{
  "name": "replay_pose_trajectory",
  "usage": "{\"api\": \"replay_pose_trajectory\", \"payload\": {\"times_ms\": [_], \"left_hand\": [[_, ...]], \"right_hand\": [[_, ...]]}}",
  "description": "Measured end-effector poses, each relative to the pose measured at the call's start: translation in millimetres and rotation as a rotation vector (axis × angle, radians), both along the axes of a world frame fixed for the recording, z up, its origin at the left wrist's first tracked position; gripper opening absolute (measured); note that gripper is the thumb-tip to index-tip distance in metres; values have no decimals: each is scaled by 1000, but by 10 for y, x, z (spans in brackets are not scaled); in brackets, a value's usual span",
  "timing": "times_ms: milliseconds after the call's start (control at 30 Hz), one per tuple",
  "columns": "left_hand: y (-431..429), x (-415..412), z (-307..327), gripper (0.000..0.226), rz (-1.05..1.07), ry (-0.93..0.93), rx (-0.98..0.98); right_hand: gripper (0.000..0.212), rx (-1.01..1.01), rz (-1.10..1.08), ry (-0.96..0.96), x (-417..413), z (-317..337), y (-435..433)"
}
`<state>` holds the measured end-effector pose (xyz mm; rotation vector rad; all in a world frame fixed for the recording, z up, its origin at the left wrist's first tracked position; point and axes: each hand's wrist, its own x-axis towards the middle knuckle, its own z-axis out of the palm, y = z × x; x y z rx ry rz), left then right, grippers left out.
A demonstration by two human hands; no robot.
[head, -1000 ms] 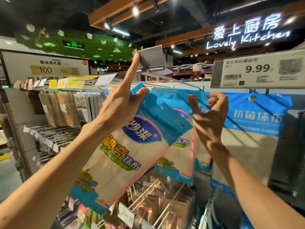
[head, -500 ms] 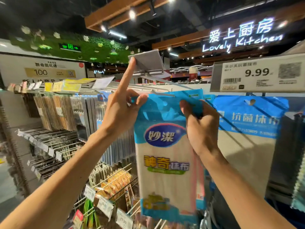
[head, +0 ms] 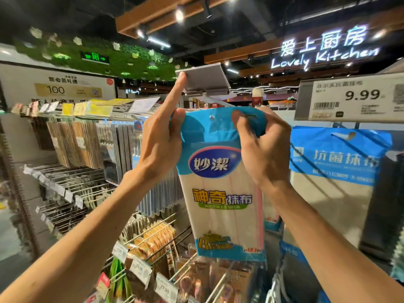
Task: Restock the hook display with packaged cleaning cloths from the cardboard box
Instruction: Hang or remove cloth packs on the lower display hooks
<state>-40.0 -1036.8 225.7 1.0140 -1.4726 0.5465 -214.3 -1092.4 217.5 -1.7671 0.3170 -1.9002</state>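
Observation:
A blue-and-white cleaning cloth pack hangs upright in front of me, its blue header just below the display hook. My left hand pinches the header's left edge with thumb and fingers while its index finger props up the grey price-tag flap at the hook's tip. My right hand grips the header's right side, thumb in front. More packs of the same kind hang behind it on the hook, mostly hidden. The cardboard box is out of view.
To the right hangs a larger blue cloth pack under a 9.99 price tag. Rows of metal hooks with goods and price labels stick out at left and below. The aisle floor shows at far left.
The pack swung from a slant to hanging upright and squarely before me. My left hand went from propping the flap alone to also pinching the header; my right hand closed on its right side.

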Motion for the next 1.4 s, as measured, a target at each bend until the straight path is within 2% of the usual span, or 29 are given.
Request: {"api": "replay_pose_trajectory", "payload": {"times_ms": [133, 267, 400, 467, 533, 567, 633, 700, 733, 867, 1000, 1067, 1167, 1267, 1400], "left_hand": [[-44, -34, 48, 54, 105, -73, -32], [-103, -8, 45, 55, 178, -54, -51], [-165, 28, 24, 60, 168, -50, -22], [-191, 27, -4, 65, 130, -23, 12], [-216, 2, -62, 70, 122, -25, 0], [-238, 3, -124, 72, 106, -33, -16], [-288, 14, -326, 77, -14, 40, -3], [-308, -9, -632, 79, -66, 127, 31], [-306, -50, -809, 80, -30, 117, 41], [-433, -212, -1294, 87, 42, 111, 116], [-754, -222, -1261, 83, 11, 200, 170], [-958, -253, -1239, 80, 47, 159, 195], [-1308, -232, -1252, 76, 126, 38, 129], [-1597, -208, -1296, 74, 60, 11, 89], [-1855, -300, -1274, 84, 29, 108, 323]], "right_hand": [[15, 60, -10, 25, 24, 44, -77], [16, 74, -63, 19, 106, 69, -159], [24, 149, -60, 97, 130, 69, -327], [24, 233, -45, 101, 120, 10, -406], [26, 228, -99, 87, 95, -99, -441], [30, 210, -103, 37, 80, -184, -435], [51, 155, -143, -52, 32, -444, -423], [73, 52, -250, -49, -1, -799, -456], [75, 1, -305, -17, -10, -961, -461], [64, -154, -465, 100, -16, -1220, -541], [53, -66, -481, 134, -16, -1144, -725], [51, 2, -514, 187, -25, -1182, -871], [49, -33, -627, 314, -36, -1262, -1115], [53, 4, -763, 404, -31, -1236, -1351], [62, 97, -807, 536, -41, -1204, -1506]]}}
